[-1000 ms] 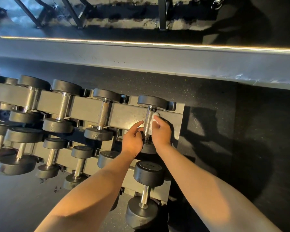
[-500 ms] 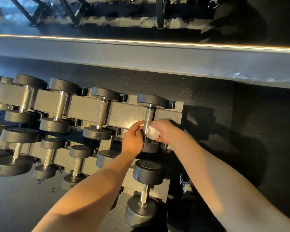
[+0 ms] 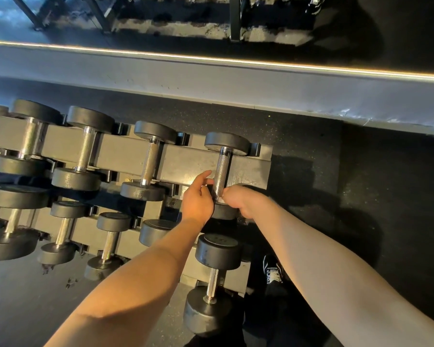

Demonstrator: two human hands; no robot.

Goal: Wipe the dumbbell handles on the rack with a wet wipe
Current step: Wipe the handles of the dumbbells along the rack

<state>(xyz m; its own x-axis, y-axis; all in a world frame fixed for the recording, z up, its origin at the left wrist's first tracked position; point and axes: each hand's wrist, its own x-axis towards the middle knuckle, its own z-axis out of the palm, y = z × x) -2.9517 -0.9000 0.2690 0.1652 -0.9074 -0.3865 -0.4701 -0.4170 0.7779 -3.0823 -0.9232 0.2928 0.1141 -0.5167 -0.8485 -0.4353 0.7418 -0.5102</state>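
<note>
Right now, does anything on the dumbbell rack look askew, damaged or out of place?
Nothing stands out. The dumbbells sit in their cradles on the rack, and both hands are at the rightmost top-row handle.

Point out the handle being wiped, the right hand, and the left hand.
knurled handle [image 3: 221,169], head view, bare steel mid-shaft.
right hand [image 3: 244,200], head view, back of the hand.
left hand [image 3: 198,200], head view, back of the hand.

A tiered rack [image 3: 191,164] stands on a dark speckled floor [image 3: 298,151]. Dumbbells [image 3: 149,161] lie across its rails in rows, upper and lower, chrome handles between black heads. A shoe [image 3: 273,272] rests on the floor beside the rack.
</note>
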